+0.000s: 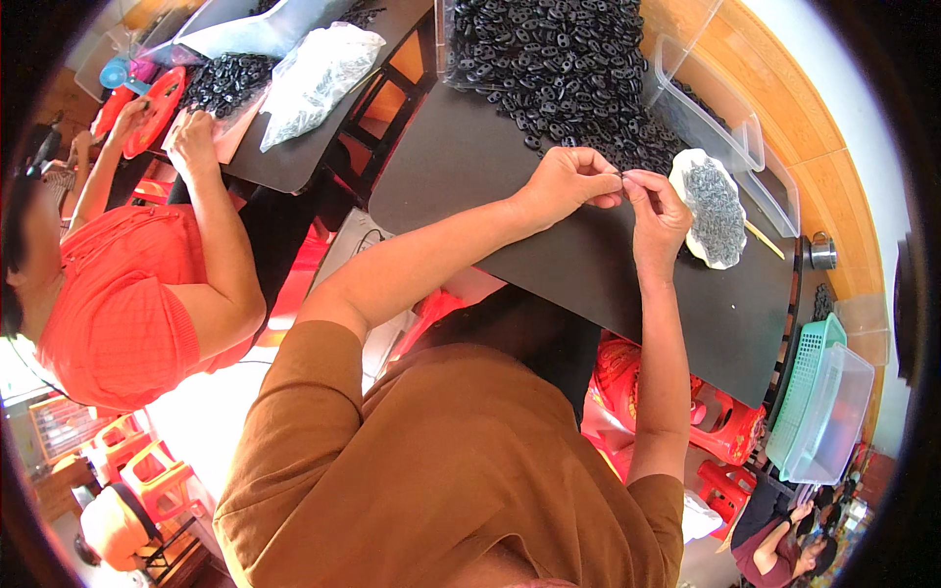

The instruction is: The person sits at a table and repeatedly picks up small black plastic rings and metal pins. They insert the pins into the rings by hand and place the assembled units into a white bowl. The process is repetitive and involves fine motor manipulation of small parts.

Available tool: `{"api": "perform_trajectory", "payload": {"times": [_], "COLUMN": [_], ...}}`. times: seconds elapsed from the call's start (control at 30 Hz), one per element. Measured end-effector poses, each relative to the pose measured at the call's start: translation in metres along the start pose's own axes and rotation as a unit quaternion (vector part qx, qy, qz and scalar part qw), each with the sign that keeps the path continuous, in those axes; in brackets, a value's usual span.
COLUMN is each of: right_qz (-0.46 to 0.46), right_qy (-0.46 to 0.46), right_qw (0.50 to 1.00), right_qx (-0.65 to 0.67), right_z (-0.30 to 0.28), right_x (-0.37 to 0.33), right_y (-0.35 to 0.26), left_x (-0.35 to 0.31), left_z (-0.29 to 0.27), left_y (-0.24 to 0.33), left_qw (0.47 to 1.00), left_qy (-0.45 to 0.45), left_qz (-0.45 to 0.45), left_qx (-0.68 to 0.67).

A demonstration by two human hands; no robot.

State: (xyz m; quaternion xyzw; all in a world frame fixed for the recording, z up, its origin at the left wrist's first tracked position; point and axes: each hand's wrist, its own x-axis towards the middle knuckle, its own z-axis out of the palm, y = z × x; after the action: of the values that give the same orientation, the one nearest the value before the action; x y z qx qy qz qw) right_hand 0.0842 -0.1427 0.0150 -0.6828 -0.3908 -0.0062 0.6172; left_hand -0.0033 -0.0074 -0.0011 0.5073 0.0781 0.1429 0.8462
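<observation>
Above the dark table (441, 162), my left hand (569, 181) and my right hand (655, 211) meet fingertip to fingertip. Both are closed in a pinch on something small and dark, too small to name. Just beyond them spreads a large heap of black oval pieces with holes (559, 69). Close beside my right hand is a pale, round-edged dish (678, 176) filled with many tiny grey metallic-looking parts (714, 211).
Clear plastic bins (755, 147) stand along the right side by a yellow stick (765, 240) and a metal cup (823, 251). A green basket (796, 392) is at lower right. At left, a person in red (127, 304) works by another black heap (230, 83) and a plastic bag (319, 83).
</observation>
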Motion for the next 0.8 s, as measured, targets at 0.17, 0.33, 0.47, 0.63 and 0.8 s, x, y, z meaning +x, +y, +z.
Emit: {"api": "perform_trajectory", "payload": {"times": [0.17,0.33,0.47,0.63,0.8], "right_qz": [-0.015,0.018,0.062,0.118,0.126], "right_qy": [-0.002,-0.004,0.029,-0.035,-0.047], "right_qw": [1.0,1.0,0.993,0.978,0.982], "right_qx": [-0.015,-0.001,0.098,0.17,0.134], "right_z": [0.002,0.0,0.004,0.0,-0.002], "right_x": [0.001,0.003,0.001,-0.006,-0.004], "right_y": [0.002,0.001,-0.009,0.006,0.004], "left_x": [0.002,0.004,0.002,-0.005,-0.027], "left_z": [-0.002,-0.003,0.001,0.003,-0.027], "left_y": [-0.002,-0.002,-0.004,-0.001,0.029], "left_qw": [1.0,1.0,0.999,1.0,0.921], "left_qy": [0.002,0.0,0.003,0.006,0.046], "left_qz": [0.004,-0.006,-0.004,0.01,0.132], "left_qx": [-0.013,-0.018,-0.035,0.023,0.364]}}
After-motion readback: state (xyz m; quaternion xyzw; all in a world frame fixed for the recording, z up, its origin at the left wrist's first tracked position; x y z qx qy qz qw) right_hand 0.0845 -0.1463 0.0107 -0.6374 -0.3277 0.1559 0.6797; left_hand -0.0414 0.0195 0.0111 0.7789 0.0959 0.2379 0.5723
